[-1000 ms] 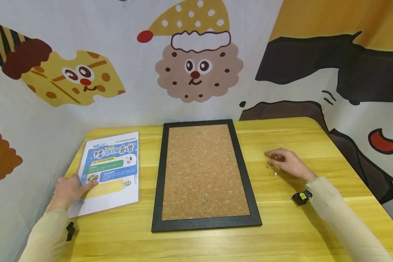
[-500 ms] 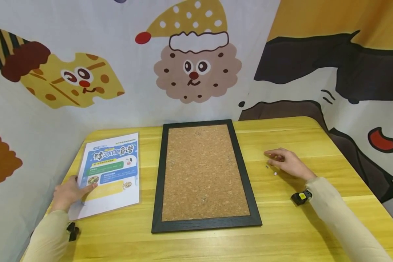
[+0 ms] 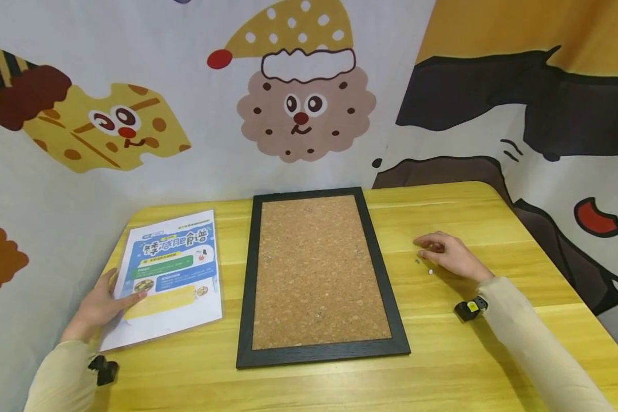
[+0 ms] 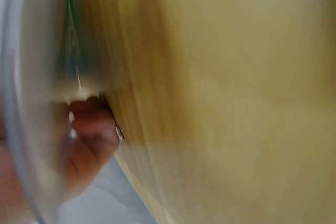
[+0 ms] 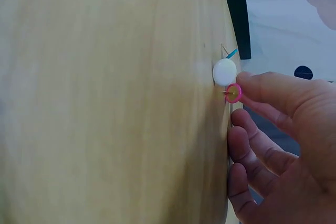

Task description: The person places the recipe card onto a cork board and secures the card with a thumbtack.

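My left hand (image 3: pixel 100 303) grips the left edge of a laminated poster (image 3: pixel 175 269) with blue, green and yellow print, thumb on top and fingers beneath. In the left wrist view the curled fingers (image 4: pixel 92 135) are blurred, and the table shows below the sheet. My right hand (image 3: pixel 455 257) rests on the table, fingers loosely bent. Beside it, in the right wrist view, lie a white thumbtack (image 5: pixel 224 72), a pink-rimmed thumbtack (image 5: pixel 233 93) and a teal thumbtack (image 5: pixel 232 53). The pink one is close to a fingertip; whether they touch I cannot tell.
A cork board (image 3: pixel 319 274) with a black frame (image 3: pixel 324 355) lies mid-table, between the two hands. Behind the wooden table (image 3: pixel 195 377) hangs a cartoon-printed cloth (image 3: pixel 211 154), which also runs along the left side.
My left hand has shifted slightly left and toward me, and the poster's near left corner has moved with it. My right hand and the thumbtacks stay put.
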`<state>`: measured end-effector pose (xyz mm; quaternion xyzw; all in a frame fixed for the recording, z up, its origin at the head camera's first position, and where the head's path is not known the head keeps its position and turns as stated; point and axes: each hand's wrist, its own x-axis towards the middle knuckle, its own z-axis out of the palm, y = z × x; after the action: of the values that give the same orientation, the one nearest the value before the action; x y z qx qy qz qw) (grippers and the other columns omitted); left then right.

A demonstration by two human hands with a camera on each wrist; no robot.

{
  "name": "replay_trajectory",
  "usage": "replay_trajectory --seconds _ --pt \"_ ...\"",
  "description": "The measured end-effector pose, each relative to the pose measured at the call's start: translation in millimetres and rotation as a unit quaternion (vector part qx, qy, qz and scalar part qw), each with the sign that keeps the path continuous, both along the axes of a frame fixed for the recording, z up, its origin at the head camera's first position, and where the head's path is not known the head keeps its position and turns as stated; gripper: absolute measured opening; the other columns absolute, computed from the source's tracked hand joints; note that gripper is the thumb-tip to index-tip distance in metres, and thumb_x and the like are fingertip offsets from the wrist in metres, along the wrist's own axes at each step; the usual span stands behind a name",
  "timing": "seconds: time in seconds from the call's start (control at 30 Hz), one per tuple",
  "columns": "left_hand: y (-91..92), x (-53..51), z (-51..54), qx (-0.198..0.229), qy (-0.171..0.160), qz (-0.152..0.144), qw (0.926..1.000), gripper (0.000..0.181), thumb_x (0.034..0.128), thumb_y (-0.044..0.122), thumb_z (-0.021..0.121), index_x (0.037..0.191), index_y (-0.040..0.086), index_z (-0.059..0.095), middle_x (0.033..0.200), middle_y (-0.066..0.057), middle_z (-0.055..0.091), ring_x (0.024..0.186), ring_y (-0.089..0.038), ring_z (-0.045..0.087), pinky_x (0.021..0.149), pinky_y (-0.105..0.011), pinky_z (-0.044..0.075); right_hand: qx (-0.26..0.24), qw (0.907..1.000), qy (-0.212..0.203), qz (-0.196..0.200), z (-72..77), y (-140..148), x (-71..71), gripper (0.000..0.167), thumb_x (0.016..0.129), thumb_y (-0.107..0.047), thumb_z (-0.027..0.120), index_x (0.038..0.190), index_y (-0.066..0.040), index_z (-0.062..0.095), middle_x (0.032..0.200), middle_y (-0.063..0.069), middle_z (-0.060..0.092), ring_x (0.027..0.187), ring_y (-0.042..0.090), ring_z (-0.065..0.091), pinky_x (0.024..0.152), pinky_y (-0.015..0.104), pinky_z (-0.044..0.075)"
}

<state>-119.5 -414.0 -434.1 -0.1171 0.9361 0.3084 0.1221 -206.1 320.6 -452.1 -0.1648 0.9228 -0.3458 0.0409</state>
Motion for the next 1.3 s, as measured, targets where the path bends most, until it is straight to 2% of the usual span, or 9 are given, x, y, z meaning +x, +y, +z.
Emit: replay_trajectory --seconds 0.17,0.27,0.4,0.57,0.7,0.83,1.03,1.17,1.3 --pt "0.5 2.2 3.5 0.026 -0.023 -0.003 0.9994 0.107 0.0912 0.052 0.060 0.147 -0.011 -0.006 0.135 -0.048 0.023 0.115 -0.058 0.037 0.090 -0.064 0.037 0.002 1.0000 0.002 -0.002 0.5 0 -0.3 0.023 0.096 -0.015 0.062 0.115 -0.004 0.067 0.114 0.015 0.061 0.100 0.030 0.058 0.084 0.048 0.045" --pt "0.2 3.6 3.8 0.033 -0.015 -0.008 0.9993 0.100 0.0939 0.049 0.058 0.148 -0.012 0.000 0.125 -0.045 0.034 0.098 -0.044 0.050 0.079 -0.049 0.046 0.001 1.0000 0.009 -0.001 -0.1 -1 -0.9 0.019 0.096 -0.013 0.063 0.111 -0.005 0.068 0.111 0.013 0.062 0.098 0.029 0.058 0.083 0.047 0.046" --pt "-0.5 6.8 0.5 0.099 0.003 0.002 0.9951 0.091 0.0967 0.039 0.058 0.149 -0.011 0.002 0.122 -0.044 0.040 0.084 -0.024 0.059 0.066 -0.034 0.051 0.001 0.9998 0.021 0.000 -1.8 -2 -1.5 0.012 0.094 -0.010 0.064 0.104 -0.005 0.070 0.105 0.011 0.063 0.092 0.025 0.058 0.079 0.041 0.047" --pt "-0.6 10.0 -3.0 0.196 0.009 0.030 0.9801 0.091 0.0971 0.033 0.059 0.151 -0.004 -0.004 0.120 -0.037 0.050 0.078 -0.014 0.064 0.065 -0.035 0.054 0.002 0.9998 0.021 0.001 -2.5 -3 -3.1 0.005 0.093 -0.008 0.066 0.096 -0.007 0.069 0.096 0.006 0.064 0.084 0.020 0.058 0.073 0.032 0.046" --pt "-1.4 9.8 -1.2 0.235 0.011 0.050 0.9707 0.091 0.0965 0.034 0.060 0.154 0.003 -0.004 0.102 -0.007 0.062 0.076 -0.015 0.066 0.064 -0.036 0.055 0.003 0.9999 0.017 0.002 -1.8 -3 -4.3 0.004 0.093 -0.009 0.066 0.094 -0.006 0.068 0.093 0.006 0.064 0.083 0.020 0.057 0.074 0.031 0.045" --pt "-1.6 9.6 0.8 0.294 0.025 0.075 0.9524 0.088 0.0968 0.029 0.060 0.156 0.012 -0.002 0.089 0.013 0.062 0.073 -0.014 0.067 0.061 -0.035 0.055 0.004 0.9999 0.016 -0.002 -1.3 -3 -4.5 0.005 0.094 -0.010 0.065 0.092 -0.007 0.068 0.092 0.004 0.064 0.083 0.019 0.056 0.074 0.030 0.045" --pt "-1.0 10.3 0.0 0.368 0.054 0.102 0.9227 0.076 0.0965 0.022 0.061 0.155 0.025 0.014 0.086 0.017 0.065 0.071 -0.012 0.067 0.057 -0.033 0.055 -0.017 0.9995 0.024 -0.005 -1.1 -7 -2.8 0.006 0.095 -0.011 0.063 0.095 -0.006 0.067 0.092 0.005 0.062 0.083 0.020 0.055 0.073 0.027 0.044" --pt "-0.4 11.8 0.8 0.389 0.055 0.105 0.9135 0.061 0.0968 0.022 0.061 0.146 0.032 0.027 0.087 0.016 0.066 0.072 -0.012 0.067 0.057 -0.033 0.055 -0.022 0.9977 0.065 0.000 -0.3 -10 -2.4 0.006 0.095 -0.010 0.064 0.096 -0.006 0.067 0.092 0.005 0.059 0.080 0.020 0.051 0.069 0.027 0.041" --pt "0.5 13.1 2.1 0.412 0.056 0.109 0.9031 0.058 0.0977 0.021 0.059 0.145 0.032 0.028 0.088 0.014 0.068 0.071 -0.013 0.068 0.056 -0.033 0.055 0.014 0.9953 0.093 0.022 2.9 -16 -1.2 0.005 0.093 -0.012 0.066 0.094 -0.007 0.067 0.089 0.001 0.060 0.074 0.016 0.051 0.066 0.030 0.043"
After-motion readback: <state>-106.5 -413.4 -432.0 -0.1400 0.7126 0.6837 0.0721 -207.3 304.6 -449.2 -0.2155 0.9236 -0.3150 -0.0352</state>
